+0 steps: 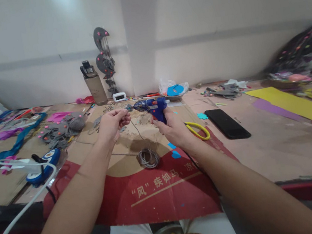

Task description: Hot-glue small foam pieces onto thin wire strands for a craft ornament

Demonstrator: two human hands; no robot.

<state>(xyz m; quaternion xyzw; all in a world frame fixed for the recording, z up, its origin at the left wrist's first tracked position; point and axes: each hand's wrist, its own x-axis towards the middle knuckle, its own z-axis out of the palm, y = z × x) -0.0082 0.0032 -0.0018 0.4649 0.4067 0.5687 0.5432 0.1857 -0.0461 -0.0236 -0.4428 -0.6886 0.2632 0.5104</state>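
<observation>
My right hand is wrapped around the grip of a blue hot glue gun; its nozzle points left and a small red light glows on its side. The fingers of my left hand are pinched together just left of the nozzle. From them a thin grey cord runs down to a coil of cord on the cardboard. At the fingertips is a small bluish piece, too small to make out. Yellow-handled scissors lie by my right wrist, partly hidden.
A black phone lies right, near yellow sheets. A bottle, a small clock and a bowl stand by the wall. Grey felt pieces and a blue power strip are left.
</observation>
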